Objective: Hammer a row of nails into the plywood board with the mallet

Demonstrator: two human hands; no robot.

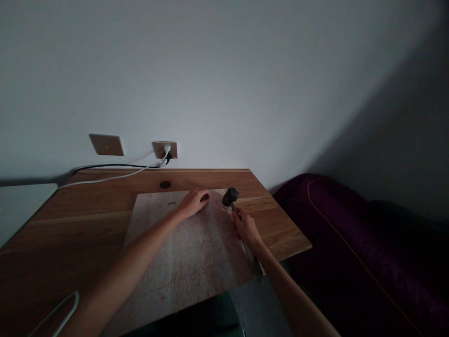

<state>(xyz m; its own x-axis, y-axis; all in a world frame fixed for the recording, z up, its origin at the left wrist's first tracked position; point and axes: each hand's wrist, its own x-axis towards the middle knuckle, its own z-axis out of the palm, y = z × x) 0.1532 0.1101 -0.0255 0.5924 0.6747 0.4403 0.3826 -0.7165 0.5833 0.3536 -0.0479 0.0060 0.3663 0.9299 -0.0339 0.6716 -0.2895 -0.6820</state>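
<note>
My right hand (246, 228) is wrapped round the handle of a mallet (230, 197) with a dark head. The mallet head is raised at the right side of a pale, worn wooden board (164, 252), just right of my left hand (195, 202). That left hand rests over the far part of the board with its fingers curled in a pinch. Whatever lies between those fingers is too dark and small to name. Left of it, a small bracket-shaped piece (171, 203) sits on the board, with tiny dark specks beside it.
The board lies on a wooden table (280, 224) set against a wall (224, 84). A wall socket (159, 149) has white and black cables plugged in. A white panel (24, 206) stands at the left, and purple fabric (351, 243) is on the right.
</note>
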